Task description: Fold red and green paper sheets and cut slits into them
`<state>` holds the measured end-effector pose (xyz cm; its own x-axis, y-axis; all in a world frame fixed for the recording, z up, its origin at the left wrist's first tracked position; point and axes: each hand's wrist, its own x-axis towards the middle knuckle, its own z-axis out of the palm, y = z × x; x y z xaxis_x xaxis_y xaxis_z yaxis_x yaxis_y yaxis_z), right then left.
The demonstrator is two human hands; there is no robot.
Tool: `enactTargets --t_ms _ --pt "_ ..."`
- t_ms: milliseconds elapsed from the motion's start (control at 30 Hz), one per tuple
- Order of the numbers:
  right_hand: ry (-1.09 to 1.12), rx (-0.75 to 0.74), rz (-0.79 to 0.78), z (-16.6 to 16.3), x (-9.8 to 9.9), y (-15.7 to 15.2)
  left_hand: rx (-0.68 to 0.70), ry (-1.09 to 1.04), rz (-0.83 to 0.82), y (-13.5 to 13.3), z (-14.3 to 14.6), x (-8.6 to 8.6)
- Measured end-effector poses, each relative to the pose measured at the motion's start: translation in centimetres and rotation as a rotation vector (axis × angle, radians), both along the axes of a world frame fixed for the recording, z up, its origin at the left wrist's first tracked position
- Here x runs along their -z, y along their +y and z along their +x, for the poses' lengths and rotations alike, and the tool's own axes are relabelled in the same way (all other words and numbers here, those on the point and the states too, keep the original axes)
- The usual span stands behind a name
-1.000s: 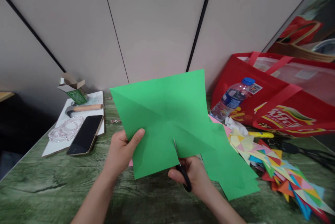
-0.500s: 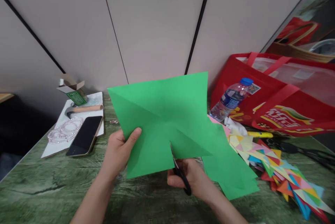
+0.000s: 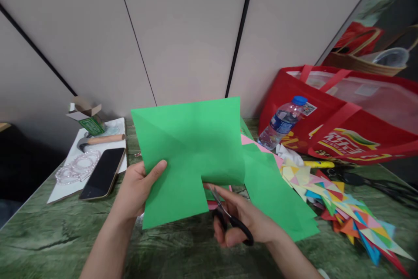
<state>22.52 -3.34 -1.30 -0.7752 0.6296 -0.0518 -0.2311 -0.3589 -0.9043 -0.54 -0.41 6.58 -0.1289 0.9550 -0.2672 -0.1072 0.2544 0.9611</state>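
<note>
My left hand [image 3: 135,189] grips the left edge of a creased green paper sheet [image 3: 183,152] and holds it up over the table, thumb on the front. A rectangular piece is gone from the sheet's lower right corner. My right hand [image 3: 243,218] is closed round black-handled scissors [image 3: 230,218]; their blades point up and left, just under the cut edge of the sheet.
Green sheets [image 3: 281,200] and pink paper [image 3: 253,144] lie on the green marbled table [image 3: 48,235]. Coloured paper triangles [image 3: 346,213] spread to the right. A water bottle [image 3: 282,122] leans on a red bag [image 3: 352,118]. At left lie a phone [image 3: 102,173], bead bracelets [image 3: 76,168], a hammer [image 3: 99,140] and a small box [image 3: 86,118].
The scissors have cut through the sheet; the lower right piece of the green paper has come away. My right hand has dropped and turned away from the sheet.
</note>
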Motion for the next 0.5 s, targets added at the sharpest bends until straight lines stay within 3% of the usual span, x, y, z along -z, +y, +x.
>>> enactTargets --t_ms 267,500 --pt "-0.158 0.105 0.075 -0.1 -0.4 -0.2 0.041 -0.009 -0.053 -0.2 0.4 -0.3" --pt "-0.094 0.209 0.024 -1.1 -0.5 -0.6 0.041 -0.007 -0.009 -0.4 1.1 0.7"
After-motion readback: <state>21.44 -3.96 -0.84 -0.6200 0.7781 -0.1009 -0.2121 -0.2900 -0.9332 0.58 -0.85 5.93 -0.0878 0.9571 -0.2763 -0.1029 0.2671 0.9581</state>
